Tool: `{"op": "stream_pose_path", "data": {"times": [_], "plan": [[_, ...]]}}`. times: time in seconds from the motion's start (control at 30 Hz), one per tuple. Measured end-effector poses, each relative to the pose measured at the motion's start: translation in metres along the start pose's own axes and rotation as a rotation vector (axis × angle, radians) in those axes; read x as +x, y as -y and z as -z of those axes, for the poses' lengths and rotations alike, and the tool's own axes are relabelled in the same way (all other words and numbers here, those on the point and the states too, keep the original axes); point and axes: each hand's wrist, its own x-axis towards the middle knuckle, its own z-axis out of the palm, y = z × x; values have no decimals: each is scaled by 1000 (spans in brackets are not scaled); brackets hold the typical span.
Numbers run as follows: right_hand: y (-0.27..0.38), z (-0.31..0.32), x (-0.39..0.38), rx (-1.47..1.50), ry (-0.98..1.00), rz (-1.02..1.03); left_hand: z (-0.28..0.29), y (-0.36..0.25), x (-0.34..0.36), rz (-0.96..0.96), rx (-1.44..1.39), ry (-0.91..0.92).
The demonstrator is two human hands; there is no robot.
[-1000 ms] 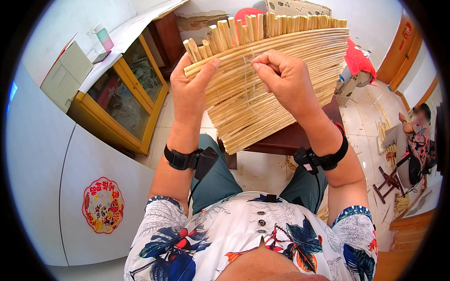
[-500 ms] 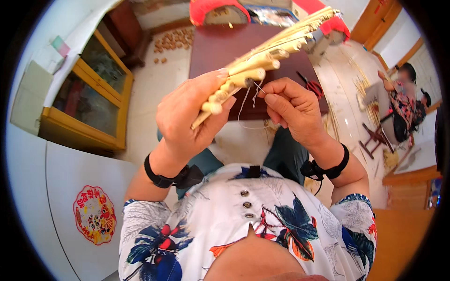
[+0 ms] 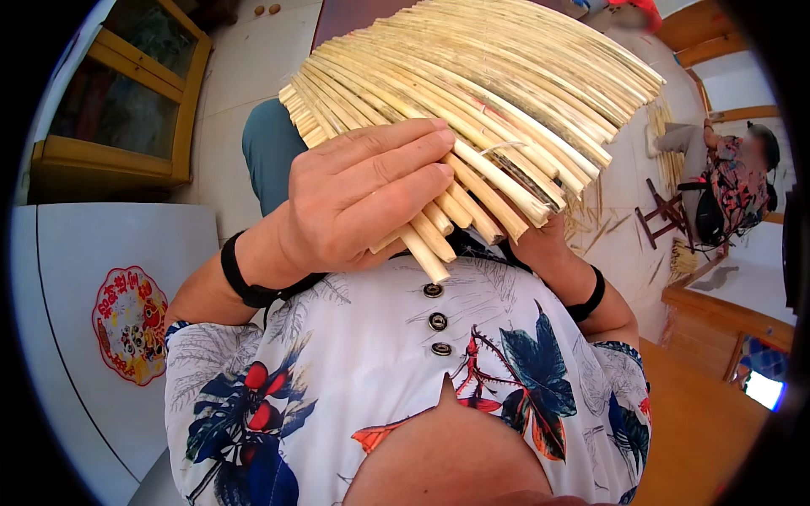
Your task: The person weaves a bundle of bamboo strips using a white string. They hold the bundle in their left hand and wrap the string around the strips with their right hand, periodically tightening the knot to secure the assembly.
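A mat of pale straw-coloured sticks, bound side by side with thread, fans out in front of my chest, its uneven stick ends toward me. My left hand lies over the near left part, its fingers gripping the sticks from above. At the right my right hand is mostly hidden beneath the mat, so I cannot see what its fingers hold. A loop of thin white thread shows among the sticks beside my left fingertips.
A dark table is behind the mat. A glass-door cabinet and white panel stand left. Another person sits at the right by a folding stool and loose sticks on the floor.
The mat has turned from edge-on to showing its broad face, lower and nearer my chest. My left hand now lies over it; my right hand has moved underneath, out of sight.
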Motion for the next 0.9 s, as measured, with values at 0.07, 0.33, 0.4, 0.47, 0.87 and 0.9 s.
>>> {"op": "stream_pose_path", "data": {"times": [0.07, 0.33, 0.4, 0.47, 0.87, 0.9], "plan": [[-4, 0, -2, -24, -35, -58, 2, -2, 2, 32, -27, 27], [-23, 10, -9, -37, 78, -24, 3, -3, 7, 140, -80, 110], [-32, 13, -12, -90, 111, -20, 3, -3, 5, 149, -90, 129], [-29, 15, -9, -285, 200, 102, 3, -5, 2, 162, -99, 146], [-42, 18, -17, -667, 243, 312, 2, -15, -5, 254, -97, 159], [-41, 18, -16, -648, 242, 294, 2, -15, -6, 256, -80, 156]]}}
